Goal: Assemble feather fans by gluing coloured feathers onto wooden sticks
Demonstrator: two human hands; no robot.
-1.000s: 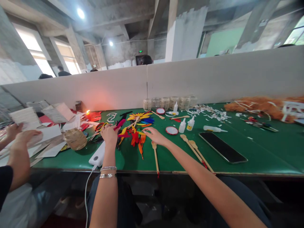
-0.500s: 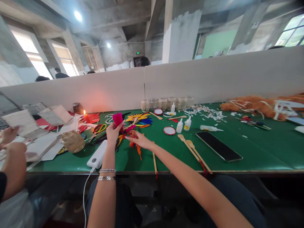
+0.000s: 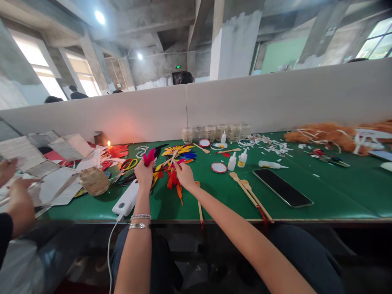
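Note:
My left hand (image 3: 143,173) pinches a magenta feather (image 3: 149,157) above the green table. My right hand (image 3: 184,176) has its fingertips together on a thin pink feather (image 3: 180,161), over a bunch of red, orange and yellow feathers (image 3: 173,179). Just beyond lies a fan of yellow and blue feathers (image 3: 177,151) with a wooden stick. A white power bank (image 3: 126,197) with its cable sits below my left wrist. A wooden stick (image 3: 199,210) lies under my right forearm's path, partly hidden by my hand.
Glue bottles (image 3: 232,162), glass jars (image 3: 211,133), scissors (image 3: 128,164), a lit candle (image 3: 108,143), a phone (image 3: 282,188) and wooden spoons (image 3: 245,192) stand around. A co-worker's hands (image 3: 18,196) handle papers at left. A white partition (image 3: 92,116) backs the table.
My right hand has moved left and in, onto the feathers. My left hand has dropped slightly, and the magenta feather now tilts toward the right.

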